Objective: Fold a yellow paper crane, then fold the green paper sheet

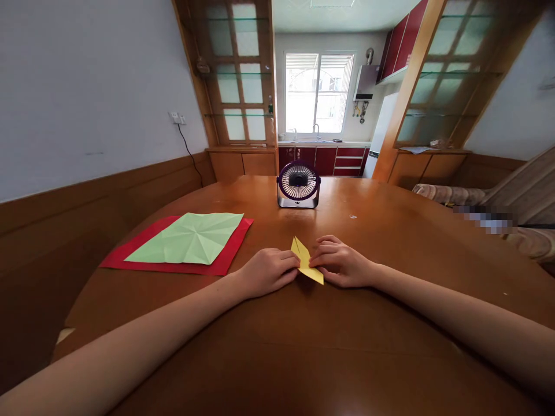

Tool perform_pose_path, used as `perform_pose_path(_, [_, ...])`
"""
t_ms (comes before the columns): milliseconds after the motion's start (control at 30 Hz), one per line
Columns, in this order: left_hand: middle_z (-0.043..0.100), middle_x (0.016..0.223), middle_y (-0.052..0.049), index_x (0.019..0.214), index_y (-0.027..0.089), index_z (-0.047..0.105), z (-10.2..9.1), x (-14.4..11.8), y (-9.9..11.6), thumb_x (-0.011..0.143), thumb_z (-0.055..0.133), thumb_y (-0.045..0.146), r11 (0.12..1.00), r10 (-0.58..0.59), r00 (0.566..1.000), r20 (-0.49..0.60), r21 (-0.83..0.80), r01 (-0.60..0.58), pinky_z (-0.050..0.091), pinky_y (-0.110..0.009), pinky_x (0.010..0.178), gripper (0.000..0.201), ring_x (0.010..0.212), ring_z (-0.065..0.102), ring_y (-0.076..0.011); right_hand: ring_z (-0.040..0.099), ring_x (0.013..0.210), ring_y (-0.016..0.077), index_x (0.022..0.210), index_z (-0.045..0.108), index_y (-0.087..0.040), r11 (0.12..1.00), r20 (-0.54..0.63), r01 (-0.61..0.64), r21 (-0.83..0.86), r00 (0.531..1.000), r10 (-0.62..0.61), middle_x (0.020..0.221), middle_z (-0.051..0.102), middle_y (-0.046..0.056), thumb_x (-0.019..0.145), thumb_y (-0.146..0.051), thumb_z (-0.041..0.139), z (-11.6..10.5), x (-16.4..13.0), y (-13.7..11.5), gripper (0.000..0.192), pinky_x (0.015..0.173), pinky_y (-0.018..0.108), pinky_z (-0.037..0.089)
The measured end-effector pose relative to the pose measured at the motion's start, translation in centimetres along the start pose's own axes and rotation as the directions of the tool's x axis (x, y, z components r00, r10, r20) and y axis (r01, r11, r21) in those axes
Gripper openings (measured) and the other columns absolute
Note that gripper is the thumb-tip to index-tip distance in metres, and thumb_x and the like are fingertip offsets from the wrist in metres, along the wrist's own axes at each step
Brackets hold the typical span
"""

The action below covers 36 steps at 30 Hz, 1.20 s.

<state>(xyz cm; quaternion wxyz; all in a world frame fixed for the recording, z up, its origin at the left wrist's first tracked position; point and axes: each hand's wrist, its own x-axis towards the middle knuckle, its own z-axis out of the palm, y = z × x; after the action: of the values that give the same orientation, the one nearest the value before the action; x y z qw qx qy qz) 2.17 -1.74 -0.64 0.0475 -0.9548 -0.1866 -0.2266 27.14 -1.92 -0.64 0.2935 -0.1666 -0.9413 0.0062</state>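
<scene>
A small folded piece of yellow paper (304, 258) is held between my two hands over the middle of the table. It has a pointed upper end and a flap that slants down to the lower right. My left hand (271, 270) pinches its left edge, fingers closed together. On the other side, my right hand (344, 263) grips the right edge between thumb and fingers. Parts of the paper's edges are hidden behind my fingertips.
On the brown wooden table (277, 358), creased light green paper (191, 237) lies on red paper (221, 267) at the left. A small dark purple fan (298, 184) stands beyond my hands. A tiny pale scrap (352, 216) lies right of the fan.
</scene>
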Motion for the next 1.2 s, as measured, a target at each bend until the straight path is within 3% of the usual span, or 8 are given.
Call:
perform_pose_path(133, [0.070,0.093,-0.005,0.093,0.018,0.063,0.1,0.2,0.4,0.091,0.047,0.022,0.979,-0.156,0.988,-0.012,-0.133,0.153,0.047,-0.025,0.074,0.017,0.081,0.065,-0.0154,0.060,0.089,0.0185,0.099,0.067,-0.019,0.999,0.042,-0.053,-0.003,0.998,0.053,0.093,0.067,0.006,0.086,-0.025,0.058,-0.1,0.1,-0.1,0.017,0.101,0.044,0.039])
perform_pose_path(367, [0.065,0.075,0.000,0.077,0.019,0.065,-0.4,1.0,1.1,0.086,0.056,0.030,0.915,-0.362,0.932,-0.017,-0.201,0.351,0.042,-0.025,0.067,0.017,0.071,0.059,-0.0145,0.059,0.086,0.0179,0.094,0.070,-0.020,0.973,0.054,-0.219,0.073,0.975,0.216,0.088,0.065,0.005,0.093,-0.031,0.055,0.0,0.5,-0.5,0.019,0.092,0.041,0.044])
perform_pose_path(567, [0.068,0.075,0.003,0.065,0.020,0.064,-0.6,1.3,1.1,0.085,0.060,0.032,0.839,-0.446,0.895,-0.015,-0.354,0.413,0.038,-0.041,0.099,0.024,0.073,0.061,-0.0147,0.059,0.087,0.0172,0.083,0.073,-0.020,0.837,0.051,-0.432,0.334,0.896,0.442,0.093,0.062,0.005,0.085,-0.041,0.065,0.5,0.6,-0.2,0.022,0.082,0.036,0.050])
perform_pose_path(633, [0.069,0.075,0.003,0.063,0.020,0.063,-0.5,1.4,1.1,0.083,0.062,0.031,0.794,-0.498,0.867,-0.002,-0.404,0.454,0.036,-0.043,0.102,0.023,0.074,0.061,-0.0152,0.059,0.085,0.0163,0.078,0.073,-0.019,0.789,0.062,-0.473,0.392,0.869,0.490,0.093,0.061,0.005,0.083,-0.043,0.067,0.7,0.6,0.1,0.025,0.081,0.034,0.050])
perform_pose_path(767, [0.070,0.075,0.000,0.062,0.019,0.066,0.0,1.3,0.9,0.078,0.066,0.033,0.703,-0.596,0.803,0.012,-0.475,0.529,0.047,-0.034,0.081,0.020,0.072,0.062,-0.0170,0.057,0.085,0.0152,0.074,0.071,-0.017,0.752,0.059,-0.514,0.412,0.839,0.541,0.091,0.059,0.004,0.084,-0.040,0.067,1.0,0.8,0.1,0.025,0.083,0.034,0.048])
perform_pose_path(867, [0.070,0.077,-0.002,0.063,0.018,0.068,0.3,1.3,0.8,0.075,0.067,0.035,0.644,-0.650,0.759,0.037,-0.503,0.576,0.047,-0.028,0.066,0.021,0.072,0.063,-0.0181,0.057,0.085,0.0152,0.073,0.069,-0.017,0.739,0.048,-0.536,0.407,0.821,0.569,0.091,0.058,0.004,0.084,-0.036,0.066,1.2,0.9,-0.2,0.023,0.084,0.033,0.048])
perform_pose_path(1067, [0.071,0.074,-0.002,0.064,0.018,0.068,0.3,1.4,0.9,0.073,0.069,0.035,0.596,-0.692,0.718,0.069,-0.506,0.623,0.046,-0.027,0.065,0.019,0.071,0.064,-0.0183,0.057,0.088,0.0166,0.069,0.065,-0.017,0.741,0.009,-0.560,0.369,0.800,0.600,0.092,0.059,0.005,0.082,-0.032,0.068,1.5,0.9,-0.3,0.020,0.085,0.034,0.047])
perform_pose_path(1200, [0.070,0.077,-0.003,0.071,0.017,0.066,0.6,1.3,0.8,0.070,0.072,0.031,0.589,-0.712,0.700,0.049,-0.501,0.634,0.049,-0.029,0.065,0.016,0.073,0.065,-0.0192,0.057,0.084,0.0171,0.076,0.061,-0.017,0.764,-0.017,-0.582,0.278,0.792,0.610,0.089,0.059,0.004,0.080,-0.033,0.070,1.6,0.9,-0.3,0.019,0.080,0.033,0.047])
